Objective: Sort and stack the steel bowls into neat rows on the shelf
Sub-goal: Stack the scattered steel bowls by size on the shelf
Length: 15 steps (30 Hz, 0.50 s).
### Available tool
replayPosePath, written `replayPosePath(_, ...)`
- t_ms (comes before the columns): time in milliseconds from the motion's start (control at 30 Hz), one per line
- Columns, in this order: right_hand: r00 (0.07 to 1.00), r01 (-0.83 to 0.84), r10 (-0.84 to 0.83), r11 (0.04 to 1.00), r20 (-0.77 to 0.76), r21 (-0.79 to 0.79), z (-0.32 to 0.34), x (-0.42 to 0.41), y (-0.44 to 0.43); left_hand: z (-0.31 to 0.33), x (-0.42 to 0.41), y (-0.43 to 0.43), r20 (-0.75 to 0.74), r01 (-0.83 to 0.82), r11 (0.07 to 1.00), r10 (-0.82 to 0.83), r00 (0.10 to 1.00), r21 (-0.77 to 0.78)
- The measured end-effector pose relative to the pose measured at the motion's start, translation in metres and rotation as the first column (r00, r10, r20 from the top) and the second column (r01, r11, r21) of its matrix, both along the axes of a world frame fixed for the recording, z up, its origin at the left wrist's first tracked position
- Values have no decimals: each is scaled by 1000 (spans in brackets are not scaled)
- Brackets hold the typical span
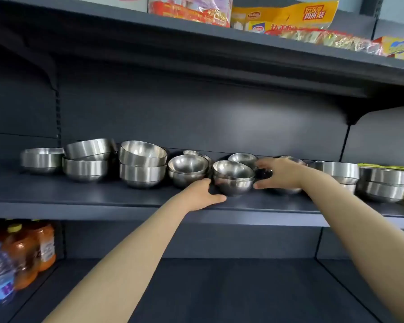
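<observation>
Bowl stack (233, 178) between two hands

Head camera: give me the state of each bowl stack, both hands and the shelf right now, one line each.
Small round steel bowl stack at centre: nested, upright, held between both hands.
Left hand: open, cupping that stack's left base.
Right hand: open, fingers spread by its right side.
Tilted wide steel bowls left of centre: nested crookedly.
Far-right wide steel bowl stack: nested level.
Dark metal middle shelf: bowls unevenly rowed.
</observation>
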State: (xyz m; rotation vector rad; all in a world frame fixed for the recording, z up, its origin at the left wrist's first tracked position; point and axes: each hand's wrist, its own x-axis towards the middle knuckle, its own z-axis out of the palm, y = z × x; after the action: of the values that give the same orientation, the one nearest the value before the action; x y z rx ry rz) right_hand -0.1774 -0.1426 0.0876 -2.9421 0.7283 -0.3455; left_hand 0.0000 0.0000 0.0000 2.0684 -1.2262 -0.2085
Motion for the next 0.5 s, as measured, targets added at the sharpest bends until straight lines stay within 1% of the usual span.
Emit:
replayPosePath(100, 1000, -2, 2, 998, 1, 62, -4, 18, -7, 3, 11, -12, -45, 24, 999, -26, 999, -48)
replayPosePath(200, 1000, 13, -14, 995, 13, 96, -6, 33, -17, 2, 20, -25, -145, 77, 993, -90, 985, -90)
replayPosePath(367, 999, -15, 4, 979, 54, 202, -5, 48, -31, -2, 32, -41, -229, 37, 991, -67, 971, -129)
replayPosePath(500, 998, -59, 45, 948, 51, 313, -5, 58, -42, -5, 35, -50, -237, 12, 986, -52, 970, -168)
